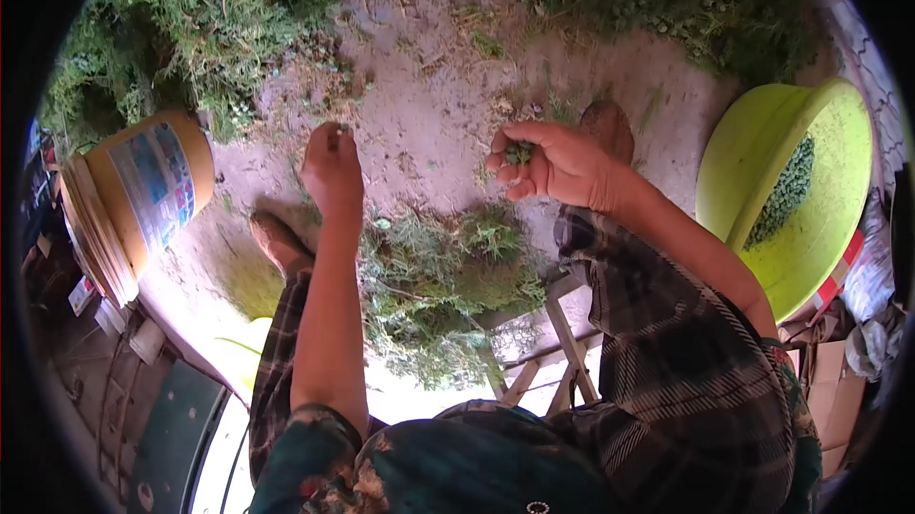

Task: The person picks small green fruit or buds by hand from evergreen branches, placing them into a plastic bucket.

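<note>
Right hand (548, 161), just right of centre: grip half curled, fingers bent around a small green clump (518, 154). Clump is roundish, no clear long axis or pointing direction visible. Fingers point left in frame. Left hand (334, 169), left of centre: grip curled closed, fingertips toward top of frame, pale speck at the tips; can't tell if held. Yellow-green basin (729, 156) at right, tilted, green berries (786, 192) inside. Cut greenery (429, 271) lies below, between the hands.
</note>
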Demonstrator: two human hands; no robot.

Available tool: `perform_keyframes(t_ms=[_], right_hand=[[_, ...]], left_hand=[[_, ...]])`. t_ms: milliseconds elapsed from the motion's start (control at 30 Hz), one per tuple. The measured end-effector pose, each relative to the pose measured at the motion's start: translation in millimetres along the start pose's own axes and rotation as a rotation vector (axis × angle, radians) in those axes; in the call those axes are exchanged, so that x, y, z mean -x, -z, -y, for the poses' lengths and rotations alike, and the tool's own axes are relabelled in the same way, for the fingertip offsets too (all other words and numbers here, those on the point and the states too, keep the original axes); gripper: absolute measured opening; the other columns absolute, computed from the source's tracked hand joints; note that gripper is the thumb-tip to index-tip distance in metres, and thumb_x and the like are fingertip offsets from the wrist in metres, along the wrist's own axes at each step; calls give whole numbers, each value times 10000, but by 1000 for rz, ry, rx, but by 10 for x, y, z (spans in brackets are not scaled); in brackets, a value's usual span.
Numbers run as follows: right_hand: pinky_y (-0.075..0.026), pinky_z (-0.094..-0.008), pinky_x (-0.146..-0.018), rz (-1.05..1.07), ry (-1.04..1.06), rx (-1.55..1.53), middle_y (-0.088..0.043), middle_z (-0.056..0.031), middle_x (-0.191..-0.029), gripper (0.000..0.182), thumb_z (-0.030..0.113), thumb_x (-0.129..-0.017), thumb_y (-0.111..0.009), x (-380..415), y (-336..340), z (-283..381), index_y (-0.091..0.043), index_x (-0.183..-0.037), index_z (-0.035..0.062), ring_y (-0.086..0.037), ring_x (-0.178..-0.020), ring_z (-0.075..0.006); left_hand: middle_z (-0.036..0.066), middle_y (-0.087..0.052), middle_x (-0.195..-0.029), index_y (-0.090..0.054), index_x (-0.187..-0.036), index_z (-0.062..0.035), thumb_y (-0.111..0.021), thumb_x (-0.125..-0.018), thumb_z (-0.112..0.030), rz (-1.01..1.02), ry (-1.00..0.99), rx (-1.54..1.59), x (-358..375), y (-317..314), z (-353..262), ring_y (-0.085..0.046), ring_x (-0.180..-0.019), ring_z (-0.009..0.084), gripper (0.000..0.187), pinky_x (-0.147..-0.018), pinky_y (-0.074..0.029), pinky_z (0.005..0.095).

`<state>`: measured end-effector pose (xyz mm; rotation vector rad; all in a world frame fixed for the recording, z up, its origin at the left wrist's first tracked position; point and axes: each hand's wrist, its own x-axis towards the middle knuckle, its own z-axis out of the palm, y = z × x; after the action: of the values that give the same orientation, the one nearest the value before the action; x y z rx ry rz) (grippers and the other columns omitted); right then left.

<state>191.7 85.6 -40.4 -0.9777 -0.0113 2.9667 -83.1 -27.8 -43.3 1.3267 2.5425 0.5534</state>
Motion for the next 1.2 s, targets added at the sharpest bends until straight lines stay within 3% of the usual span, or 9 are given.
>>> perform_keyframes(t_ms=[67, 167, 233, 300, 467, 900, 1033, 1100, 1200], right_hand=[[-552, -403, -687, -95, -25, -9, -596, -122, -913, 243, 239, -913, -492, -5, -49, -36, -550, -942, 4, -598, -821, -230], [-569, -359, -628, -109, -18, -75, -602, -122, -923, 249, 233, -935, -458, 42, -260, 5, -545, -950, 0, -620, -814, -200], [-570, -354, -596, -100, -47, -56, -599, -126, -914, 252, 229, -935, -453, 54, -234, 24, -546, -945, -5, -618, -795, -201], [-572, -348, -563, -98, -77, -40, -597, -130, -904, 256, 225, -935, -448, 62, -150, 18, -546, -940, -11, -616, -776, -203], [-567, -357, -575, 21, -98, -84, -610, -131, -895, 239, 216, -919, -470, -11, 67, -47, -551, -950, -7, -608, -756, -197], [-565, -379, -608, -32, -52, -72, -607, -133, -903, 246, 226, -923, -465, -12, -10, -41, -552, -951, -3, -615, -764, -206], [-557, -400, -636, -196, 9, -114, -587, -143, -929, 248, 239, -928, -465, 50, -226, 8, -552, -944, 7, -609, -770, -223], [-557, -425, -641, -214, 23, -163, -596, -145, -927, 240, 233, -922, -469, 31, -170, 17, -554, -942, 10, -613, -772, -240], [-557, -413, -628, -20, 25, -183, -595, -146, -913, 238, 236, -919, -477, -16, 82, -1, -556, -925, 12, -612, -761, -231]], left_hand=[[111, -648, -819, -611, -940, -41, -629, -805, -98, 115, 175, 210, 182, 190, -503, -624, -684, 202, 148, -613, -487, 317], [88, -644, -786, -626, -984, -28, -622, -840, -145, 495, 37, 651, 384, 209, -828, -581, -654, 118, 185, -597, -471, 264], [39, -622, -766, -645, -968, -44, -634, -841, -171, 339, 130, 374, 164, 109, -703, -562, -696, 84, 179, -606, -448, 234], [98, -662, -756, -652, -958, -31, -628, -826, -165, 68, 68, 215, -116, -72, -419, -607, -634, 173, 190, -580, -469, 309], [159, -654, -794, -645, -936, -36, -623, -810, -153, 94, 21, -160, -311, -299, -81, -635, -696, 294, 173, -618, -485, 371], [161, -622, -812, -626, -898, -44, -623, -776, -106, -13, -171, -92, -341, -319, -381, -616, -704, 312, 137, -608, -497, 393], [104, -614, -791, -603, -900, -33, -648, -782, -84, 294, -232, 443, 41, -57, -975, -598, -605, 201, 136, -549, -478, 307], [119, -625, -832, -613, -939, -50, -656, -779, -98, 457, -152, 490, 61, 101, -1054, -606, -648, 239, 172, -571, -484, 310], [158, -628, -876, -630, -960, -70, -644, -787, -114, 42, -34, 78, -460, -120, -438, -613, -710, 314, 179, -616, -493, 363]])
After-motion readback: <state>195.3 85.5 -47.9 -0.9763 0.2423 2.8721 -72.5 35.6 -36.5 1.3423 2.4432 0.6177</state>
